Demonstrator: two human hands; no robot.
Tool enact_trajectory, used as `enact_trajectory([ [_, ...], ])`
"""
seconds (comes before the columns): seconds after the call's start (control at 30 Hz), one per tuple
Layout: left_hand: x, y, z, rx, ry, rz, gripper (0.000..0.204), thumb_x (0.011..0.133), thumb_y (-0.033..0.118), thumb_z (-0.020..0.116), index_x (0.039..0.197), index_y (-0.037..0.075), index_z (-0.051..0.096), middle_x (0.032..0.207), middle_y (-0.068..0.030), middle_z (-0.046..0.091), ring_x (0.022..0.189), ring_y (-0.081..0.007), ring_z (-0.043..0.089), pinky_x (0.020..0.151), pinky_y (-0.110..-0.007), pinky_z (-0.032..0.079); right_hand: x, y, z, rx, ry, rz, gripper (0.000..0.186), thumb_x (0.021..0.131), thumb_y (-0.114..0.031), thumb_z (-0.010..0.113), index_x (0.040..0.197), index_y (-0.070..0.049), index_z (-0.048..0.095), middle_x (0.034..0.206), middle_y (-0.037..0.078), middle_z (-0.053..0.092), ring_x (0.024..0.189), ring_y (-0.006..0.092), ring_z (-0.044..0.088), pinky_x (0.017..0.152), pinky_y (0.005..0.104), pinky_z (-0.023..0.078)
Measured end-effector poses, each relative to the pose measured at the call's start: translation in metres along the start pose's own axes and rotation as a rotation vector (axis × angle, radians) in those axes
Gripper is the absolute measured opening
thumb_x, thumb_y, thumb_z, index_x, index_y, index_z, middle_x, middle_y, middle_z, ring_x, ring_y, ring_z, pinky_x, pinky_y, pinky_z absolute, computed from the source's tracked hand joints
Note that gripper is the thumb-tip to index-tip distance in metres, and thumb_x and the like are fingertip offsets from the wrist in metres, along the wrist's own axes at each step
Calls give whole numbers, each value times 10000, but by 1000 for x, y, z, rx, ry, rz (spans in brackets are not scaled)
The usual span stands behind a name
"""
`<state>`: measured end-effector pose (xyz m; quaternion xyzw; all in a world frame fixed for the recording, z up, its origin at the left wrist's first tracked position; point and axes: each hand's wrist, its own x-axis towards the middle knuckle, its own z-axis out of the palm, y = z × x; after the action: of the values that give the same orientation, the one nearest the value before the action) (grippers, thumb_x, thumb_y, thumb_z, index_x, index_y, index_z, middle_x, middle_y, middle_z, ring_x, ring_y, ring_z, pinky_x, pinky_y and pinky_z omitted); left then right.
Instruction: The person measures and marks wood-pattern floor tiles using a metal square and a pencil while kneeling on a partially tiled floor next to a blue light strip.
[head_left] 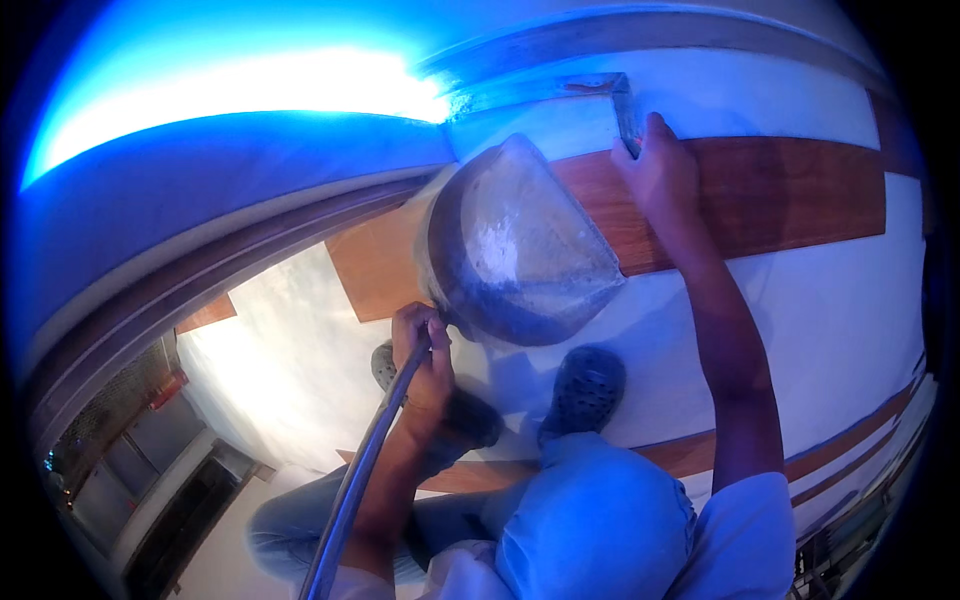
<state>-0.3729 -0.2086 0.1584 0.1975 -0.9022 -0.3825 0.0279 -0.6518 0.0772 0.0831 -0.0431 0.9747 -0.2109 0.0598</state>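
Observation:
My left hand [424, 350] is closed around a long metal handle [365, 455] that runs back toward the lower left. Just beyond that hand lies a wide metal scoop [520, 250], like a shovel or dustpan, with a rounded back and a straight front edge facing right. The handle appears to join it by my fist. My right arm reaches far forward, and my right hand [662, 170] grips the end of a flat greyish tool [621, 105]. Its kind is unclear; it extends left from my fingers, low by the wall, beyond the scoop.
The floor has white areas [700, 330] and reddish-brown wood-look planks [780, 190]. Dark clogs [588, 385] are on my feet, close behind the scoop. A raised ledge or sill [240, 225] curves along the left. Glaring blue-white light [300, 90] washes out the far left.

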Motion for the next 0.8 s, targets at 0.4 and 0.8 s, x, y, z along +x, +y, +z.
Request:
enact_trajectory([
  [0.4,-6,-11,6,-58,4,-2,101,1073,104,564,1092,6,582,1096,-140,603,825,-202,621,719,-323,543,-87,11,-85,-67,13,-258,300,944,-263,781,955,-90,536,836,99,577,722,345,655,614,496,535],
  [0.8,-3,-17,7,-71,0,19,179,1108,178,547,1083,7,589,1100,-122,580,731,-134,612,624,-269,536,-24,6,-61,-169,123,-121,306,952,-295,751,1008,-60,564,930,149,715,776,355,741,616,489,594],
])
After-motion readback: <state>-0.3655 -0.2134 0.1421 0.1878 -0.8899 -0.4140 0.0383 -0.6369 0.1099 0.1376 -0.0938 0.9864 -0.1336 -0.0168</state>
